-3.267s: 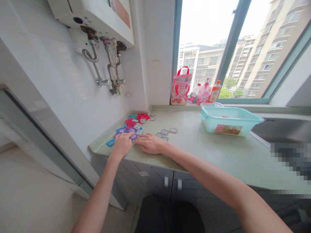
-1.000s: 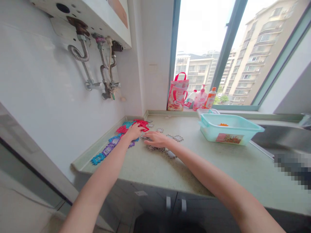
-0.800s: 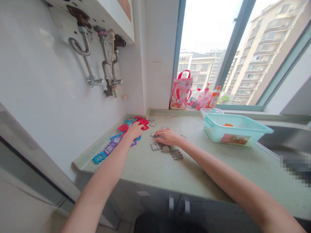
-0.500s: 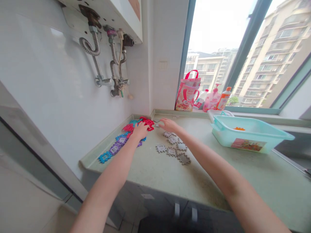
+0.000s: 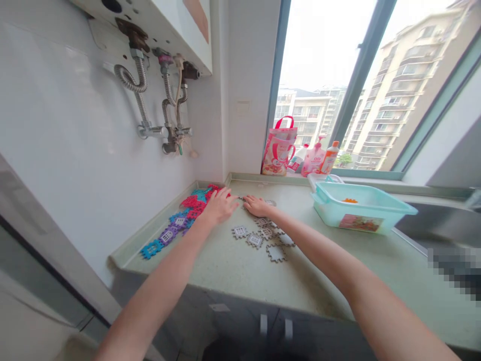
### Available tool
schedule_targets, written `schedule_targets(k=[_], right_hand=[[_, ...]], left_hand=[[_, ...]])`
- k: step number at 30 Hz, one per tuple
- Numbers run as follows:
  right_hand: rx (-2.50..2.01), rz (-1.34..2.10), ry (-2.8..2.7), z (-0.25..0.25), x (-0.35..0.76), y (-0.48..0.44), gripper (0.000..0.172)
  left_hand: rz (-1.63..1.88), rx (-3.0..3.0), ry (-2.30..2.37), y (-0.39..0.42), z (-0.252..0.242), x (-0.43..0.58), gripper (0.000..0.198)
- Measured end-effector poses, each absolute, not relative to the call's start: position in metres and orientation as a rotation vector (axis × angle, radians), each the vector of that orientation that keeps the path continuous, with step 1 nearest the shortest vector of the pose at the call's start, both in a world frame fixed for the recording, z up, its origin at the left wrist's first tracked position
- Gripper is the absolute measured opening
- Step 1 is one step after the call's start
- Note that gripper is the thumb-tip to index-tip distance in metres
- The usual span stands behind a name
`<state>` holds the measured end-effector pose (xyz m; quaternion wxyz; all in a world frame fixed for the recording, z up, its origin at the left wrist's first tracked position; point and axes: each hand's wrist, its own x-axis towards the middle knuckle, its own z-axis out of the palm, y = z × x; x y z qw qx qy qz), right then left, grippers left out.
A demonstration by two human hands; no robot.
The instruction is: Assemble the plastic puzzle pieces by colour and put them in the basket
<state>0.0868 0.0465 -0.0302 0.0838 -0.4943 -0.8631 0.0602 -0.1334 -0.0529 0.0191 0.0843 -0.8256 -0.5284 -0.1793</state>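
My left hand (image 5: pixel 221 206) hovers at the right edge of a pile of coloured interlocking toy tiles, its fingers stretched out toward the right. Red tiles (image 5: pixel 192 202) lie beside it, partly covered by the hand. Purple tiles (image 5: pixel 167 235) and a blue frame tile (image 5: pixel 152 249) trail toward the front left. My right hand (image 5: pixel 256 206) rests palm down with extended fingers over the back of a group of grey tiles. Among these are window-patterned grey tiles (image 5: pixel 255 240) and an open grey frame (image 5: pixel 277 253). Whatever lies beneath my right palm is hidden.
A translucent turquoise bin (image 5: pixel 326 213) stands on the counter to the right, with an orange tile (image 5: pixel 349 200) inside. Behind are a pink bag (image 5: pixel 278 153) and bottles (image 5: pixel 313 161) by the window. A sink (image 5: pixel 432 220) is at far right; pipes hang on the left wall.
My left hand has come off the red tiles and shifted right, nearer my right hand. My right hand has lowered onto the grey tiles. The whole view has shifted slightly.
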Motion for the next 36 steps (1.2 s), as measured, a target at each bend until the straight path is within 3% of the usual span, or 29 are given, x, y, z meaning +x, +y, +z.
schedule_targets(k=[4, 7, 12, 15, 20, 25, 30, 36], right_hand=[[-1.363, 0.193, -2.614, -0.028, 0.118, 0.016, 0.056], [-1.248, 0.205, -2.618, -0.025, 0.141, -0.006, 0.055], [-1.096, 0.263, -2.603, -0.01, 0.183, -0.037, 0.045], [-1.069, 0.263, -2.543, -0.003, 0.217, -0.054, 0.037], [-1.063, 0.17, -2.215, -0.013, 0.281, -0.087, 0.039], [-1.114, 0.251, -2.227, -0.017, 0.309, -0.104, 0.043], [-1.229, 0.388, -2.241, -0.006, 0.315, -0.094, 0.043], [-1.283, 0.372, -2.319, -0.004, 0.322, -0.097, 0.057]], left_hand=[[-0.461, -2.872, -1.426, -0.085, 0.007, -0.082, 0.097], [-0.414, -2.955, -1.405, -0.095, -0.002, -0.055, 0.11], [-0.418, -3.002, -1.384, -0.084, -0.003, -0.029, 0.103], [-0.529, -3.028, -1.176, -0.076, -0.001, -0.02, 0.089], [-0.817, -2.88, -0.927, -0.075, 0.012, -0.032, 0.07], [-0.883, -2.816, -0.989, -0.106, 0.032, -0.068, 0.074], [-1.145, -2.84, -1.427, -0.178, 0.017, -0.115, 0.081], [-0.853, -2.959, -1.506, -0.181, 0.008, -0.162, 0.084]])
